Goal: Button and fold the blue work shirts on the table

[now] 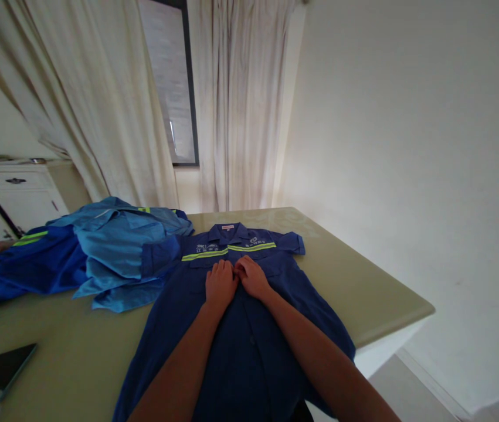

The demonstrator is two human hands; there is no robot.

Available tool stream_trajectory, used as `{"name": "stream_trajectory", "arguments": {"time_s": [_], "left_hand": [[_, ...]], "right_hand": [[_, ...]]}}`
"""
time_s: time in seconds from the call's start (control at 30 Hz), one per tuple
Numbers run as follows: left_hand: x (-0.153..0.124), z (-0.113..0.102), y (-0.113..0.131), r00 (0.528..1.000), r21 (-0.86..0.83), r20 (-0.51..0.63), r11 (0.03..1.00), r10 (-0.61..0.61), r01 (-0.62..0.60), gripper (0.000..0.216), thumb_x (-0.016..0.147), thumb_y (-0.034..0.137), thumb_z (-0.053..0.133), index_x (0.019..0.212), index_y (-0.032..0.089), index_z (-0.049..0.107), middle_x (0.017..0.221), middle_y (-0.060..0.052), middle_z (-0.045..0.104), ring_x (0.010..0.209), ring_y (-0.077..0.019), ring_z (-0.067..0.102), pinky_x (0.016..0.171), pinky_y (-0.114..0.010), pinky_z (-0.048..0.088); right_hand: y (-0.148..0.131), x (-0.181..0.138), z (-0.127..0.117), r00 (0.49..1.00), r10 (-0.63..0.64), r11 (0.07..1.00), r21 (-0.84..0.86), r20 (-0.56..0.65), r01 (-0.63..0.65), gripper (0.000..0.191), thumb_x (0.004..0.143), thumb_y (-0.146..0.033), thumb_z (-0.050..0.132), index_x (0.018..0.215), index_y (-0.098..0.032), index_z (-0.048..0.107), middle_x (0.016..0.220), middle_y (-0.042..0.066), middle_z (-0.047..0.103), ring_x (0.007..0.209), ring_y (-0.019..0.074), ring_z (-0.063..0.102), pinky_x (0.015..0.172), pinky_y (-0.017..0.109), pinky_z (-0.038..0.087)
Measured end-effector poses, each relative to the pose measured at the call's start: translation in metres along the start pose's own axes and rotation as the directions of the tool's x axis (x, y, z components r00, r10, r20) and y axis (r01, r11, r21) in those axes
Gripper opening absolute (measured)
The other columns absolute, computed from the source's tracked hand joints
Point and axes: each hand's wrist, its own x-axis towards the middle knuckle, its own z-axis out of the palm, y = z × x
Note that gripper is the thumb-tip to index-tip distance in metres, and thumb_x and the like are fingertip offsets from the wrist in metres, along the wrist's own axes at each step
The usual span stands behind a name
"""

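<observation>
A dark blue short-sleeved work shirt (240, 346) lies front up on the table, its collar at the far end. A yellow-green stripe crosses its chest, with white printing above. My left hand (221, 285) rests on the shirt's chest, its fingers curled at the front opening. Close beside it, my right hand (253, 278) pinches the front edge with thumb and fingers. The fingertips of both hands nearly meet, and whatever small part they grip there is hidden. Below the hands, a button (252, 339) shows on the front strip.
Light blue and royal blue clothes (112, 240) lie heaped at the left of the pale green table (363, 287). A dark flat device (0, 369) lies at the near left. Curtains (249, 105) and a white wall (407, 146) stand behind and to the right.
</observation>
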Motion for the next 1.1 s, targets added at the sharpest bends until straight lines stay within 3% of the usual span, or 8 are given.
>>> {"name": "stream_trajectory", "arguments": {"time_s": [0.2,0.4,0.53,0.6,0.67,0.77,0.97,1.1], "left_hand": [[-0.003,-0.005,0.001,0.99,0.082,-0.058,0.989,0.127,-0.122,0.015,0.101,0.025,0.052,0.103,0.019,0.067,0.11,-0.01,0.069,0.109,-0.0283,0.06,0.089,-0.041,0.044],[-0.003,-0.003,-0.003,0.988,0.076,-0.051,0.987,0.149,-0.145,0.022,0.102,0.027,0.051,0.102,0.02,0.072,0.109,-0.011,0.07,0.108,-0.0287,0.061,0.091,-0.042,0.044],[-0.004,-0.003,-0.002,0.993,0.044,-0.023,0.993,0.112,-0.111,0.031,0.105,0.031,0.044,0.107,0.021,0.074,0.112,-0.011,0.071,0.11,-0.0282,0.063,0.094,-0.042,0.047],[-0.007,-0.002,-0.003,0.997,0.031,-0.027,0.997,0.068,-0.067,0.036,0.106,0.035,0.043,0.122,0.022,0.072,0.128,-0.012,0.07,0.12,-0.0292,0.061,0.101,-0.045,0.046],[-0.01,0.0,-0.007,1.0,0.03,-0.007,0.999,-0.012,0.013,0.047,0.106,0.042,0.041,0.144,0.026,0.062,0.152,-0.012,0.059,0.138,-0.0329,0.052,0.115,-0.054,0.038],[-0.012,0.004,-0.015,0.983,0.047,0.139,0.993,-0.118,0.113,0.062,0.105,0.055,0.035,0.161,0.031,0.044,0.172,-0.009,0.035,0.157,-0.0378,0.03,0.124,-0.068,0.019],[0.02,0.009,-0.031,0.96,0.042,0.26,0.995,-0.103,0.096,0.07,0.104,0.063,0.025,0.165,0.031,0.036,0.176,-0.007,0.023,0.162,-0.0372,0.019,0.126,-0.071,0.012],[0.041,0.008,-0.033,0.975,0.023,0.217,0.999,-0.05,0.046,0.059,0.108,0.049,0.027,0.159,0.028,0.047,0.171,-0.009,0.036,0.158,-0.0356,0.029,0.125,-0.069,0.02]], "right_hand": [[0.004,0.003,0.004,0.983,0.173,0.984,0.057,-0.062,-0.17,0.006,0.089,-0.014,0.069,0.088,-0.02,0.068,0.086,0.001,0.067,0.08,0.0166,0.062,0.076,0.027,0.044],[0.002,0.004,0.001,0.987,0.155,0.988,0.027,-0.054,-0.153,0.006,0.09,-0.015,0.069,0.093,-0.018,0.072,0.086,0.002,0.071,0.079,0.0162,0.064,0.075,0.026,0.047],[-0.002,0.0,-0.005,0.988,0.142,0.987,-0.07,-0.061,-0.146,0.015,0.095,-0.019,0.063,0.104,-0.018,0.074,0.103,0.007,0.074,0.094,0.0189,0.068,0.089,0.029,0.049],[-0.003,-0.005,-0.008,0.989,0.128,0.972,-0.189,-0.079,-0.141,0.027,0.097,-0.025,0.061,0.121,-0.02,0.073,0.121,0.01,0.073,0.113,0.0232,0.065,0.101,0.034,0.047],[-0.003,-0.011,-0.011,0.992,0.12,0.943,-0.309,-0.038,-0.125,0.041,0.099,-0.033,0.059,0.138,-0.023,0.067,0.143,0.012,0.064,0.134,0.0286,0.056,0.114,0.042,0.039],[0.0,-0.016,-0.011,0.982,0.156,0.91,-0.403,0.106,-0.101,0.053,0.105,-0.042,0.048,0.155,-0.028,0.054,0.165,0.011,0.045,0.153,0.0314,0.038,0.124,0.05,0.026],[0.016,0.01,-0.006,0.961,0.198,0.897,-0.43,0.194,-0.098,0.059,0.107,-0.048,0.037,0.163,-0.03,0.042,0.172,0.007,0.034,0.16,0.028,0.028,0.128,0.049,0.018],[0.026,0.036,-0.003,0.965,0.199,0.898,-0.425,0.17,-0.11,0.058,0.107,-0.047,0.039,0.161,-0.029,0.045,0.17,0.008,0.037,0.158,0.0283,0.031,0.127,0.049,0.02]]}}
